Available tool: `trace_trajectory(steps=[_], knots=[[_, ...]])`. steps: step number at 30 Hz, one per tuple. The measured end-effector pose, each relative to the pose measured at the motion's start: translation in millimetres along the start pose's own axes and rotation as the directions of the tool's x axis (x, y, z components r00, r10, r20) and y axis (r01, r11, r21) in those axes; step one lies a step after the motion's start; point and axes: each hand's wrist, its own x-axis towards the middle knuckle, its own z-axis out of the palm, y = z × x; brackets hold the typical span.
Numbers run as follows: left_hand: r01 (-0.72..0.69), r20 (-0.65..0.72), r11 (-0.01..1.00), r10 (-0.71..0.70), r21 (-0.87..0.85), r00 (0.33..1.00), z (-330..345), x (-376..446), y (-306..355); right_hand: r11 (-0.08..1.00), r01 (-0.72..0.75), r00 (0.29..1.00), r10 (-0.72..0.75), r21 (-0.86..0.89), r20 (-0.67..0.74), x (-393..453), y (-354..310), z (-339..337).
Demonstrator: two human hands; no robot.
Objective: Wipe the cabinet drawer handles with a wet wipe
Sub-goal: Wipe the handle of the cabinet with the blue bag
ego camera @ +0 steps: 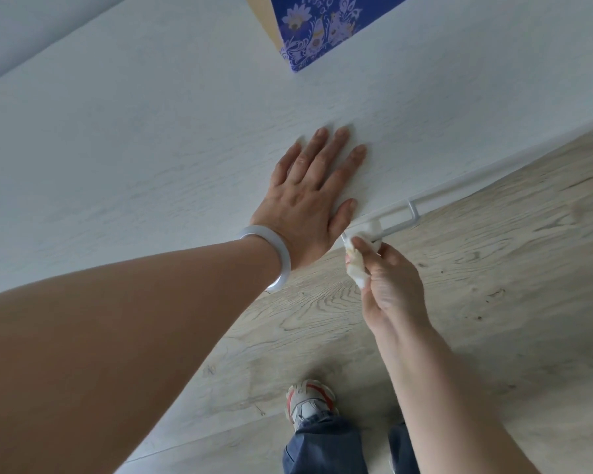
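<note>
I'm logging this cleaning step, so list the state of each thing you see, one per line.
Left hand: open, flat on cabinet top.
Right hand: grips wipe.
Wipe: bunched, pressed on handle.
Handle: being wiped at its near end.
Box: resting on cabinet top.

A home room, by the look of it: a white wood-grain cabinet with a slim white drawer handle stands on pale oak-patterned plank flooring, and a blue floral-printed box sits at the cabinet top's far edge.
</note>
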Motion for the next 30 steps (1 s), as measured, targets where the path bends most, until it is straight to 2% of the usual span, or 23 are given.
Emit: trace_trajectory(steps=[4,6,8,11,13,15,18,22,26,30], knots=[[-0.001,0.009,1.000,0.001,0.003,1.000,-0.6,0.9,0.2,1.000,0.019,0.993,-0.021,-0.019,-0.119,13.7,-17.5,-5.6],[-0.001,0.005,1.000,0.001,0.000,1.000,-0.6,0.5,0.2,0.998,0.067,0.979,-0.063,0.015,-0.194,24.7,-40.9,-24.6],[-0.001,0.006,1.000,0.001,0.004,1.000,-0.1,-0.2,-0.4,0.994,0.100,0.961,-0.105,-0.035,-0.257,32.5,-68.5,-40.3],[0.002,0.006,1.000,-0.002,0.010,1.000,1.2,-0.3,-1.4,0.949,0.142,0.962,-0.199,-0.281,-0.185,36.5,-89.5,-41.9],[0.000,0.006,1.000,0.000,0.011,1.000,1.5,0.2,-0.9,0.823,0.209,0.938,-0.321,-0.528,-0.128,32.4,-79.9,-30.5],[-0.001,0.002,1.000,0.001,0.009,1.000,1.5,0.3,-0.7,0.718,0.297,0.895,-0.439,-0.629,-0.078,24.4,-59.5,-21.7],[-0.007,0.001,1.000,0.007,0.006,1.000,1.3,0.0,-0.8,0.697,0.349,0.863,-0.499,-0.627,-0.074,13.8,-37.8,-19.5],[-0.014,-0.004,1.000,0.014,0.001,1.000,0.9,0.6,-1.0,0.691,0.333,0.874,-0.481,-0.642,-0.065,16.0,-46.8,-30.5],[-0.013,-0.009,1.000,0.013,0.000,1.000,1.4,0.6,-1.0,0.714,0.356,0.806,-0.561,-0.603,-0.188,23.3,-59.8,-34.2],[-0.016,-0.005,1.000,0.016,-0.008,1.000,1.1,1.3,-1.0,0.615,0.402,0.789,-0.608,-0.678,-0.084,19.1,-46.8,-17.3]])
